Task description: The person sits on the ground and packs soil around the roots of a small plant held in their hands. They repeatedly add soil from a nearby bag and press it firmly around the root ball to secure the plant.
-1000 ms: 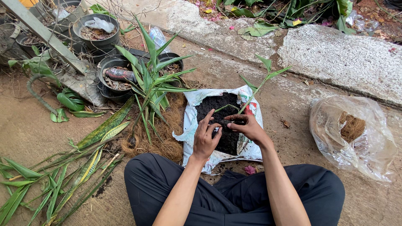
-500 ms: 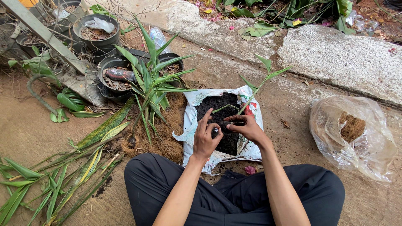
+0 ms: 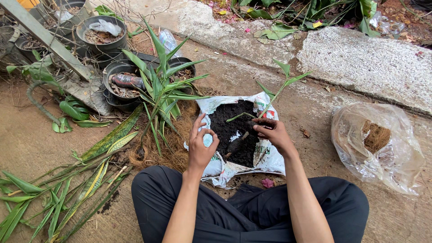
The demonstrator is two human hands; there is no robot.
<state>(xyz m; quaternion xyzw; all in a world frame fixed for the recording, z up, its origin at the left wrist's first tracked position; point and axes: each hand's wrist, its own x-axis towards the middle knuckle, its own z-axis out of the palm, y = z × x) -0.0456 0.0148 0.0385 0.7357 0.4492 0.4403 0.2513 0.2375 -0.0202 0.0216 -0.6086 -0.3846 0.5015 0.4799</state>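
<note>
The fingers (image 3: 203, 131) of the left hand (image 3: 201, 146) curl together round a small pale object at the left rim of the soil bag (image 3: 265, 155), thumb and forefinger closing a ring with the other fingertips raised above it; the fingers (image 3: 260, 127) of the right hand (image 3: 271, 133) are bent and pressed together on the base of a thin seedling (image 3: 276, 92), down in the dark soil (image 3: 229, 128). Largest in view is the concrete curb (image 3: 360, 58), which runs across the upper right of the frame, then the person's dark trousers (image 3: 234, 211) along the bottom edge. A crumpled clear plastic bag (image 3: 382, 148) holding brown fibre lies at the right. The soil bag, white with its mouth rolled open, sits at centre, just above the knees, heaped with black crumbly soil. A spiky green plant (image 3: 159, 87) stands upper left of centre, with black pots (image 3: 119, 81) beside it and cut striped leaves (image 3: 67, 180) spread over the lower left. The seedling is slim, its stem leaning up to the right with a few narrow leaves at the top. Compared with a second ago, the left hand has drawn off the soil to the bag's left edge, where before both hands met over the middle; the right hand stays at the stem.
</note>
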